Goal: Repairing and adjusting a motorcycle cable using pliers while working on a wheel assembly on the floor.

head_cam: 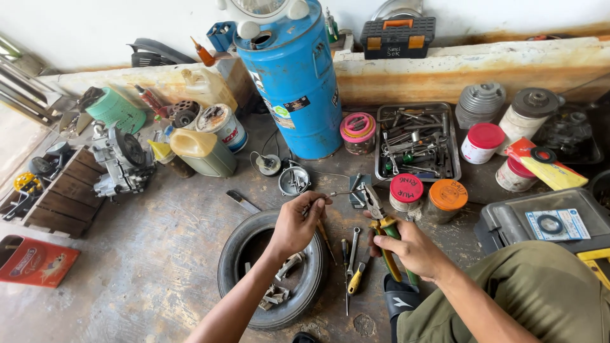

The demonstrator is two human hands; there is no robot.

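I am closing my right hand (413, 249) around the yellow-and-green handles of a pair of pliers (381, 222), fingers wrapped tight, and the steel nose is pointing up and away from me toward the blue drum (295, 82). I am pinching my left hand (297, 222) nearly shut, thumb and fingertips pressed together on a thin piece of wire (340, 194) that is running across to the tips of the pliers; a slim tool shaft is also sticking down out of that fist. The wire is so fine that I am struggling to follow it, and whether the pliers are actually biting it is hard to make out. Both hands are hovering in front of the drum, well nearer to me, over the stained concrete floor (159, 254). Under my left wrist a small black tyre (235, 254) is lying flat with metal bits inside, partly covered by my forearm. Between my hands a few screwdrivers (351, 267) are lying on the floor. To the right of the drum a metal tray (381, 143) of tools is sitting, with red-lidded and orange-lidded jars (427, 198) just in front of it.
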